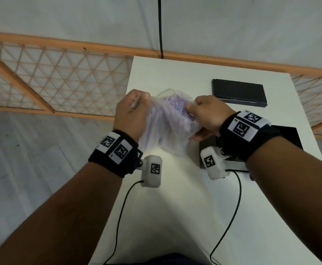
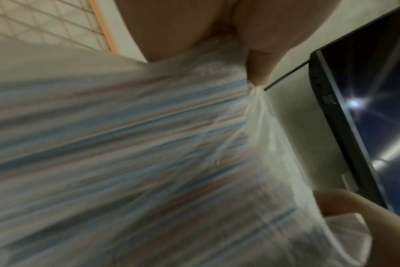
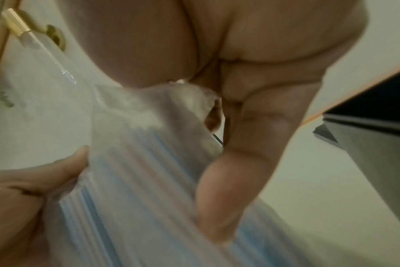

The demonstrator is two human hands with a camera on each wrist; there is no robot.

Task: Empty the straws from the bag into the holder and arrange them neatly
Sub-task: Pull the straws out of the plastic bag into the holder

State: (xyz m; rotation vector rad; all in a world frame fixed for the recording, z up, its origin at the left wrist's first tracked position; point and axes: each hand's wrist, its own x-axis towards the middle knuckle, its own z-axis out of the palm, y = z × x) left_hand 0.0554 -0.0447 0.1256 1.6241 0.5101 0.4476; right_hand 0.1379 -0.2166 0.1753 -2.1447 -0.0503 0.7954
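A clear plastic bag full of blue and pink striped straws hangs between my hands above the white table. My left hand grips the bag's upper left edge in a curled fist. On the opposite edge my right hand pinches the film between thumb and fingers. In the left wrist view my left fingertips pinch a gathered fold of the bag. In the right wrist view a right finger lies along the bag. A black holder sits partly hidden under my right wrist.
A flat black box lies at the table's far right. A black cable hangs down the wall behind. A wooden lattice rail runs to the left of the table, whose left edge is under my left wrist.
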